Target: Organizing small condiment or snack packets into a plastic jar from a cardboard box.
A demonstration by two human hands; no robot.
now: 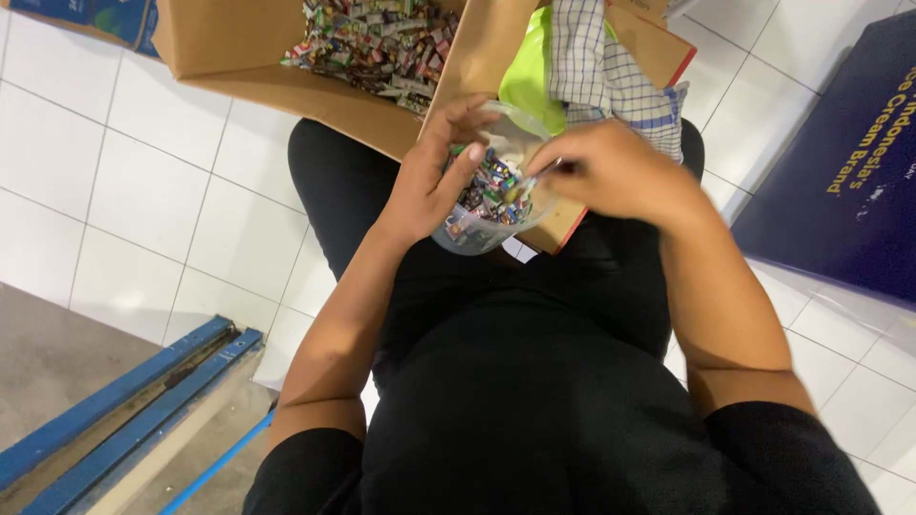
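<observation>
Black-clad lap nearest, left hand [434,176] cupping a clear plastic bag [487,205] of small colourful wrapped candies (held over the knees), right hand [611,172] pinching its rim, cardboard box [286,57] of more candies beyond on white tiles.

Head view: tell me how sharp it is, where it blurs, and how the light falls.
Head view: even indoor light, with soft sheen on the white floor tiles. The right hand is smeared by motion blur at the fingertips. The left hand and the clear plastic container of small wrapped sweets are slightly soft. The cardboard box reads clearly.
</observation>
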